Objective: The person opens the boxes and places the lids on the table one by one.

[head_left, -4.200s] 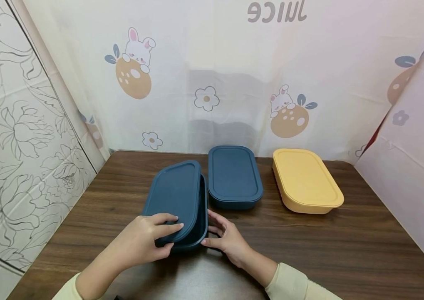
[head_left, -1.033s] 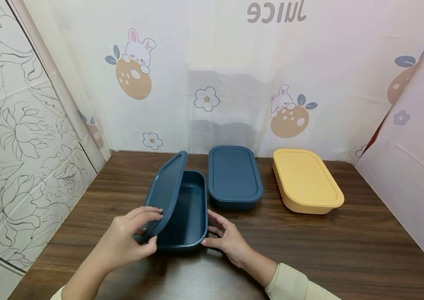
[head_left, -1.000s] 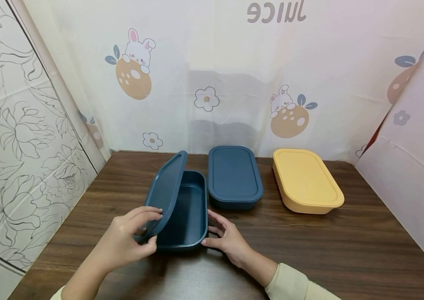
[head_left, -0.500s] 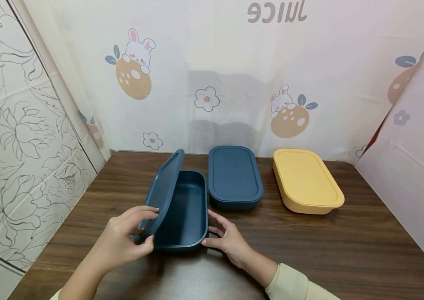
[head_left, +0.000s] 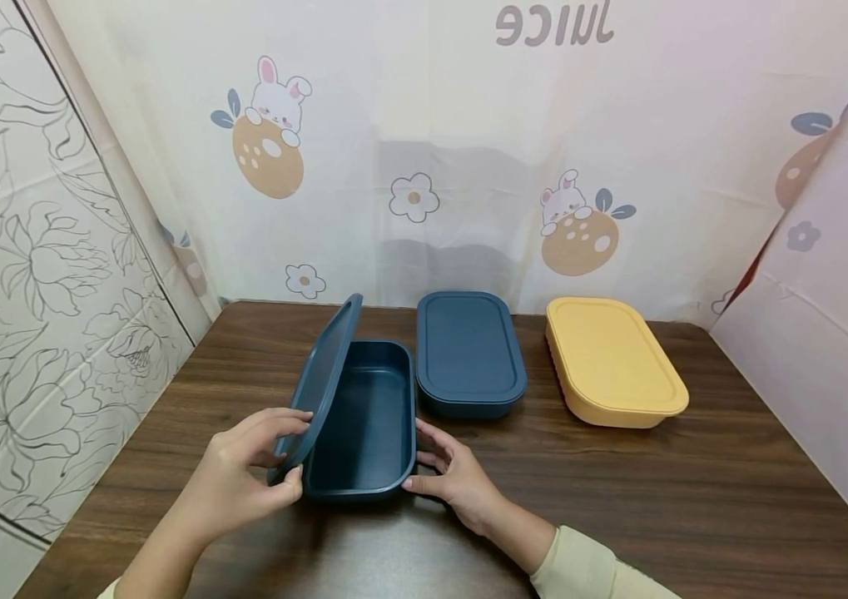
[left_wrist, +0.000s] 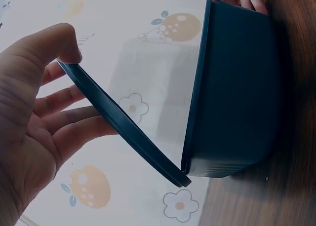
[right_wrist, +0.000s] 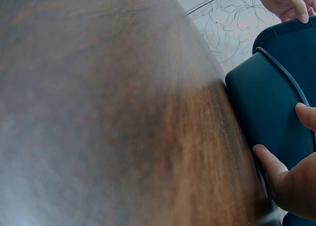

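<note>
- Wooden table (head_left: 618,499) carries the open box (head_left: 367,428); opening it seems to be the step in hand.
- Blue lid (head_left: 322,374) tilts at the box's left side; next move probably calls for taking it away.
- Since the earlier frame it leans steeper, uncovering more of the box.
- Left hand (head_left: 236,474) pinches this lid; right hand (head_left: 461,487) grips the box's right near corner.

The word "Juice" (head_left: 558,26), mirror-reversed, in grey letters on the white printed backdrop (head_left: 461,100).
</note>
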Motion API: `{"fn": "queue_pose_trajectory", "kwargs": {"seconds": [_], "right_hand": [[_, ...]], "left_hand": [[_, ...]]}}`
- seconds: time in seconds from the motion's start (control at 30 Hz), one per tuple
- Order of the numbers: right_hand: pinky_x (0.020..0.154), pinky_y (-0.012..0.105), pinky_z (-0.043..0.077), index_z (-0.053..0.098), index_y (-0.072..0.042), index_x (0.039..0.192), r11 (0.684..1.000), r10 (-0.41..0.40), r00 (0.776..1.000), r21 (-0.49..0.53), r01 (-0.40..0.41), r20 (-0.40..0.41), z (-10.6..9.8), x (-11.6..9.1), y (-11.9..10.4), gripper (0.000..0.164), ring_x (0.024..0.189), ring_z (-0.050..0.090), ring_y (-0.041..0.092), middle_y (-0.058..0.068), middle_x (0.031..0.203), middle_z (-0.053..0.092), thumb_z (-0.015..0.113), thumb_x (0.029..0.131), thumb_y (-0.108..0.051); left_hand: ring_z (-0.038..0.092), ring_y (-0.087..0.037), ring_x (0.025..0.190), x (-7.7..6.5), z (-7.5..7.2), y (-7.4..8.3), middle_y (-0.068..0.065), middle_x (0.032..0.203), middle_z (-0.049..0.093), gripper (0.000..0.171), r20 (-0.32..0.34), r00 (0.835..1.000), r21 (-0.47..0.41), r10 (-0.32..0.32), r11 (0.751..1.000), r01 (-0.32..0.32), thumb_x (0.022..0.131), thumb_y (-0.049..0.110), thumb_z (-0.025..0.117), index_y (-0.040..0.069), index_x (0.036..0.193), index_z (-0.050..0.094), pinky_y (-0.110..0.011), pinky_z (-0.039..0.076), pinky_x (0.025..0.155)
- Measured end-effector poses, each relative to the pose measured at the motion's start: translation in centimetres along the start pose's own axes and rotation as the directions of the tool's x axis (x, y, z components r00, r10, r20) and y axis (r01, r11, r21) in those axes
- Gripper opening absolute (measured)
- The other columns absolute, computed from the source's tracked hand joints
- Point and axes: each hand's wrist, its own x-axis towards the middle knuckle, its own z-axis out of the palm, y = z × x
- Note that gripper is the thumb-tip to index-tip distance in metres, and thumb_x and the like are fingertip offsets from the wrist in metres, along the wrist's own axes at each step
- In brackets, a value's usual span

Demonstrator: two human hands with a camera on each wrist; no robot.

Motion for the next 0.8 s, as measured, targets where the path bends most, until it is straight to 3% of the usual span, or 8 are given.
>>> {"fn": "queue_pose_trajectory", "kwargs": {"seconds": [0.27,0.5,0.8], "right_hand": [[0.086,0.03,0.052,0.033,0.0,0.15,1.0,0.003,1.0,-0.002,-0.003,-0.001,-0.06,0.02,0.08,0.083,0.125,0.048,0.035,0.025,0.148,0.036,0.073,0.079,0.012],[0.086,0.03,0.052,0.032,0.0,0.15,1.0,0.004,1.0,-0.001,-0.004,0.001,-0.05,0.03,0.05,0.083,0.126,0.046,0.037,0.026,0.149,0.034,0.073,0.079,0.012],[0.086,0.029,0.052,0.032,0.001,0.15,1.0,0.001,1.0,-0.003,-0.001,0.001,-0.06,0.01,0.03,0.084,0.126,0.046,0.038,0.026,0.149,0.034,0.074,0.078,0.012]], "left_hand": [[0.065,-0.009,0.097,-0.22,-0.04,-0.04,-0.008,0.112,0.066,0.048,-0.046,0.999,-0.014,0.0,1.0,-0.001,0.062,-0.008,0.071,0.008,0.107,0.066,-0.019,0.055,0.058],[0.063,-0.006,0.1,-0.51,-0.21,-0.14,-0.008,0.11,0.067,0.046,-0.059,0.997,-0.042,-0.041,0.998,0.039,0.063,-0.01,0.07,0.007,0.106,0.066,-0.019,0.055,0.058],[0.064,-0.008,0.099,-0.98,-0.26,-0.74,-0.011,0.11,0.066,0.051,-0.12,0.993,-0.1,-0.012,0.995,0.0,0.058,-0.016,0.068,0.003,0.106,0.066,-0.02,0.055,0.057]]}}
